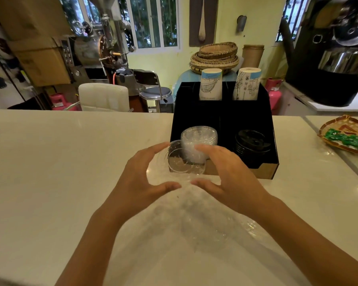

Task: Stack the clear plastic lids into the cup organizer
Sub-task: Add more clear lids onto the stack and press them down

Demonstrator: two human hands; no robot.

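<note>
A black cup organizer [223, 118] stands on the white counter. Its front left compartment holds a stack of clear plastic lids [198, 139]. A clear lid [183, 163] is tilted at the organizer's front edge, just below that stack. My left hand [145, 178] and my right hand [229, 172] curve around this lid from either side, fingertips at its rim. More clear lids [207, 226] lie loose and blurred on the counter between my forearms.
Black lids [251, 142] fill the front right compartment. Two paper cup stacks [211, 84] [247, 84] stand in the back slots. A woven tray with green packets [347, 135] sits at the right. A chair and stool stand behind the counter.
</note>
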